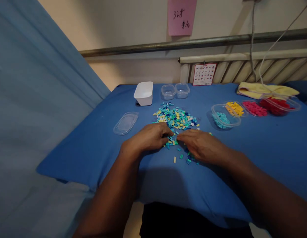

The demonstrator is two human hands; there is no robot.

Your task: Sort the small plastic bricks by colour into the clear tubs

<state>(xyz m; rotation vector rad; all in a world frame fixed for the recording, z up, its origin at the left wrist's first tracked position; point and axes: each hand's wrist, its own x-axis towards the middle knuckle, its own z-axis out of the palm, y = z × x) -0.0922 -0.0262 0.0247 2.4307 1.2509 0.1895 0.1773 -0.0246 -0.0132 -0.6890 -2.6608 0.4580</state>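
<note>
A heap of small toy building bricks (177,116), in blue, turquoise, green, pale yellow and white, lies on the blue cloth. My left hand (154,136) rests at the heap's near left edge, its fingers bent and a gap showing between thumb and forefinger. Opposite it, my right hand (200,143) lies palm down with fingers stretched out over bricks at the near right. Some bricks show between the two hands, and a pale yellow brick (174,159) lies apart in front. What lies under my palms is hidden.
Behind the heap stand a white tub (144,94) and two clear containers (168,92). A clear lid (126,123) lies at left. To the right are containers of turquoise (221,120), yellow (234,109), pink (255,108) and red pieces (276,105), near a yellow cloth (267,90).
</note>
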